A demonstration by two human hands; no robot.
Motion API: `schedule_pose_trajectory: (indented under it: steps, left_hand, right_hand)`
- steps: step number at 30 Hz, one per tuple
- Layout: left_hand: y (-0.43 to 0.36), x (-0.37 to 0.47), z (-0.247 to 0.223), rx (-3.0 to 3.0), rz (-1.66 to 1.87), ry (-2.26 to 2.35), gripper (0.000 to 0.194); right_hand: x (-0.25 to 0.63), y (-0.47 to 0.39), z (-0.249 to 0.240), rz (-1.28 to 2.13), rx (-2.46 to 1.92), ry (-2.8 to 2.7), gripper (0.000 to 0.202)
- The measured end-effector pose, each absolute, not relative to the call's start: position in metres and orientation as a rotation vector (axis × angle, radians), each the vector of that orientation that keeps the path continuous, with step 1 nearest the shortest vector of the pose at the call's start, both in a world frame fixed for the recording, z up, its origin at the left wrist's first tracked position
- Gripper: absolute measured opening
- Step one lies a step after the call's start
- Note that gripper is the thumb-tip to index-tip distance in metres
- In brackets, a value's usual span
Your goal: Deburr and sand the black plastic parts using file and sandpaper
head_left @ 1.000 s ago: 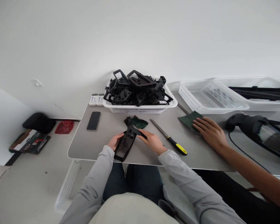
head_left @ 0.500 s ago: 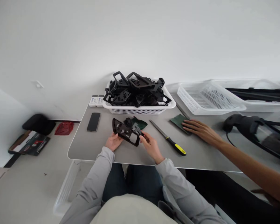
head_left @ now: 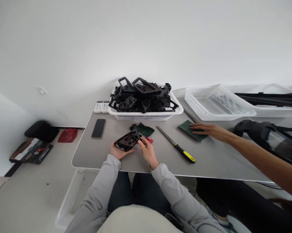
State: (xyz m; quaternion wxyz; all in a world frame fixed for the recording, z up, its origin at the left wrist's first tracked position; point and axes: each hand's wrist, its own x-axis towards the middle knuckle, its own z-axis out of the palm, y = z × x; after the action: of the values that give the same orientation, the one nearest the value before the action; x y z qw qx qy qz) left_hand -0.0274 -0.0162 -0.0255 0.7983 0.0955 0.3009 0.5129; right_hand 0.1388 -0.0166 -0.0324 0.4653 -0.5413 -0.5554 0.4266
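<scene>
My left hand (head_left: 120,152) is closed on a black plastic panel (head_left: 126,141) with a large opening and several small holes. The panel is tilted over the table's front part. My right hand (head_left: 147,151) pinches a small dark tool (head_left: 137,134) against the panel's right side; its exact kind is hard to make out. Just behind the hands lies a crumpled dark green sheet (head_left: 146,129). A small red object (head_left: 149,139) shows beside my right fingers. To the right rests a file (head_left: 176,145) with a black and yellow handle.
A white basket (head_left: 146,117) heaped with black plastic parts stands behind. A phone (head_left: 98,128) lies left. A co-worker's hand (head_left: 209,130) is over a green sheet (head_left: 188,128) at right, near white baskets (head_left: 216,113) and a black visor-like object (head_left: 264,136).
The panel has turned over and moved left in my left hand. My right hand has shifted left with the dark tool, uncovering the red object. The co-worker's hand has lifted slightly.
</scene>
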Motion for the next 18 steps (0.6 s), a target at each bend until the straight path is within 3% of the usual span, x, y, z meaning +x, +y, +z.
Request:
schedule_pose_trajectory:
  steps: [3, 8, 18]
  left_hand:
    - [-0.014, -0.031, -0.032, 0.211, 1.041, 0.579, 0.048]
    - [-0.008, -0.028, -0.046, 0.277, 1.115, 0.632, 0.03]
    - [-0.001, -0.023, -0.054, 0.361, 1.271, 0.713, 0.034]
  right_hand:
    - [0.138, -0.01, -0.031, 1.018, -1.322, -1.412, 0.047]
    - [0.141, -0.008, -0.024, 0.854, -1.389, -1.499, 0.047]
    - [0.167, -0.032, -0.021, 0.559, -1.65, -1.805, 0.04]
